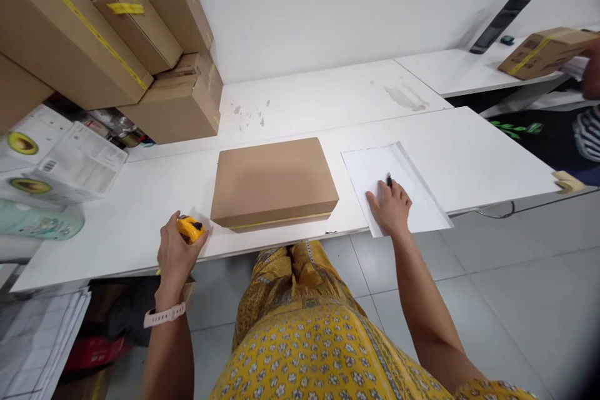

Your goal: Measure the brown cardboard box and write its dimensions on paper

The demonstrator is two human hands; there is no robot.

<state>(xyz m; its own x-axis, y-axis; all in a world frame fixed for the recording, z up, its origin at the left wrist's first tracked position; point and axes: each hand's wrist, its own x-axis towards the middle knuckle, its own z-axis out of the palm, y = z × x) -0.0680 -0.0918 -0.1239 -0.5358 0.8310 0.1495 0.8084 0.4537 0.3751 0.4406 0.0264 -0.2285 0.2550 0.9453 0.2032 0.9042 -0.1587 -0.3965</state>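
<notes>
My left hand (174, 247), with a pale pink watch band at its wrist, is closed around a yellow tape measure (188, 229) with black parts. It rests at the table's front edge, left of a closed brown cardboard box (276, 178). My right hand (391, 206) lies on a white sheet of paper (407, 165) to the right of that box. A dark pen (389, 180) sticks out from between its curled fingers, most of its length hidden. The paper's lower edge hangs over the front of the white table (482, 156).
Several taped cardboard boxes (169, 109) are stacked at the back left. White cartons with avocado prints (89, 156) and a mint-green package (42, 220) stand in front of them. A black bottle (504, 19) and another box (539, 53) are at the far right, near a person's striped sleeve (588, 131).
</notes>
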